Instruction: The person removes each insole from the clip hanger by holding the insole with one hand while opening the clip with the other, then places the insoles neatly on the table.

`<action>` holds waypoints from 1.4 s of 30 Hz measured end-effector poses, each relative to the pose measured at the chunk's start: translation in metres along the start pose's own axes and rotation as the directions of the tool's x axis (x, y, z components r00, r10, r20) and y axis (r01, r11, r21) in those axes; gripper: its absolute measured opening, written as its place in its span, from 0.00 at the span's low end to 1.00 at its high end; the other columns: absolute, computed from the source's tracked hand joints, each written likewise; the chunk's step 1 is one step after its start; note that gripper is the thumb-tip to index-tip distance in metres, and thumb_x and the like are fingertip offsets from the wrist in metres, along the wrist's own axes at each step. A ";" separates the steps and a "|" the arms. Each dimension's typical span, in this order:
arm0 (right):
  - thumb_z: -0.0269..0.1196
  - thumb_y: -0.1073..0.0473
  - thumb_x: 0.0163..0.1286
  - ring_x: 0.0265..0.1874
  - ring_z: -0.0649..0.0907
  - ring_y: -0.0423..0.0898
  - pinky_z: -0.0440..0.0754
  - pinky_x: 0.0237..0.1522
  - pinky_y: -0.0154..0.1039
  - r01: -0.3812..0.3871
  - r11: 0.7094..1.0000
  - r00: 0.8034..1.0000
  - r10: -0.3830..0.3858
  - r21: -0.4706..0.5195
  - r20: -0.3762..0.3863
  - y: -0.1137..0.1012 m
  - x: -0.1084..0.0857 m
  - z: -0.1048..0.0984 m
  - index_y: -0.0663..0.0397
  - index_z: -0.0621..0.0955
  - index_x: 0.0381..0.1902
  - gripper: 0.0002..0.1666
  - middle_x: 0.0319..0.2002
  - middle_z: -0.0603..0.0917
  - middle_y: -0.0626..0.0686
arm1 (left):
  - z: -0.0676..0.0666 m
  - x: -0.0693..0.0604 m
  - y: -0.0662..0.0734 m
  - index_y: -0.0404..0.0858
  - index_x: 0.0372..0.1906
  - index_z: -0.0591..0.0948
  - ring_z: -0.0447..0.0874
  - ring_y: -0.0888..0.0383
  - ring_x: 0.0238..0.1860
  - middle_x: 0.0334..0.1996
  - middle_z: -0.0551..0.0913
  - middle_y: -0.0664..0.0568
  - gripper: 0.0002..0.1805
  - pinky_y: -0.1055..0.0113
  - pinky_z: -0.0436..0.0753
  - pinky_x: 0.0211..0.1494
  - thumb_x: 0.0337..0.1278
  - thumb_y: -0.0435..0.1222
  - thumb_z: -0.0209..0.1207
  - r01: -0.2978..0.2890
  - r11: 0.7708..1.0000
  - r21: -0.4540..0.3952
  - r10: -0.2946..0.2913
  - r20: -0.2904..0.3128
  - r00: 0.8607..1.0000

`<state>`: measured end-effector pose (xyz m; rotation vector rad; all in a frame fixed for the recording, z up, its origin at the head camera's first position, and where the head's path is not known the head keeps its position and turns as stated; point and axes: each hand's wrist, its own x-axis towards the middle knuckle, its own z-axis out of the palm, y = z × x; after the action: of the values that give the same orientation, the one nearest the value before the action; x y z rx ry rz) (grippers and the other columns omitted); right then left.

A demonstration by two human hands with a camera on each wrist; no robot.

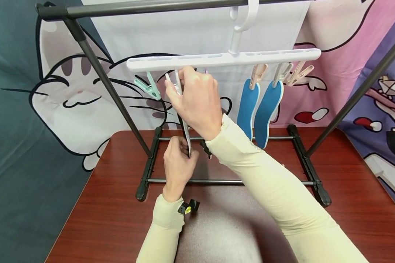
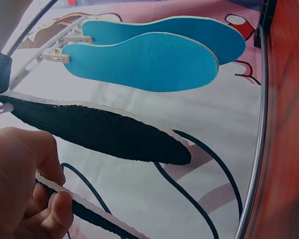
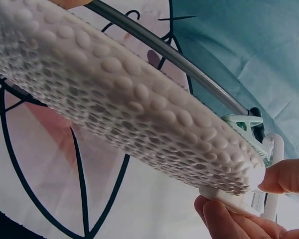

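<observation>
Bright, fairly even light is cast over the head view, a pale sheen being thrown onto the tabletop [image 1: 217,233] below the left fingers [image 1: 175,145], while the metal bar [image 2: 262,109] right of them is bowed by left-wrist lens distortion and the bumpy sole [image 3: 154,109] beside the right fingers [image 3: 224,219] is greyed by shade.

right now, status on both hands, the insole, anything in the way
Left hand gripping insole; right hand pinching white clip at its top. Another insole hangs alongside. No obstruction seen.
</observation>
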<state>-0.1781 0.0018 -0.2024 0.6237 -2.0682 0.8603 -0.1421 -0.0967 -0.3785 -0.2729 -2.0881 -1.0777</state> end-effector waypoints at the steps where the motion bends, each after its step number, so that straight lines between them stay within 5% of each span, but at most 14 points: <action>1: 0.62 0.54 0.69 0.19 0.79 0.49 0.75 0.24 0.45 0.005 1.000 1.000 -0.005 0.002 -0.001 0.000 0.000 0.000 0.60 0.78 0.27 0.15 0.18 0.79 0.52 | 0.000 0.000 0.000 0.35 0.35 0.73 0.77 0.59 0.24 0.27 0.75 0.49 0.12 0.63 0.76 0.27 0.40 0.24 0.57 0.002 1.000 -0.001 -0.002 0.000 1.000; 42: 0.61 0.59 0.66 0.16 0.76 0.48 0.72 0.24 0.42 0.015 0.997 1.000 -0.014 0.079 -0.018 0.006 0.008 -0.002 0.61 0.81 0.25 0.12 0.18 0.81 0.52 | 0.003 0.000 -0.001 0.35 0.34 0.72 0.77 0.61 0.21 0.28 0.75 0.50 0.11 0.66 0.78 0.24 0.40 0.25 0.56 0.014 1.000 -0.025 -0.014 0.008 1.000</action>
<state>-0.1856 0.0062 -0.1970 0.6706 -2.0191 0.9399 -0.1444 -0.0952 -0.3804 -0.2754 -2.0876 -1.1130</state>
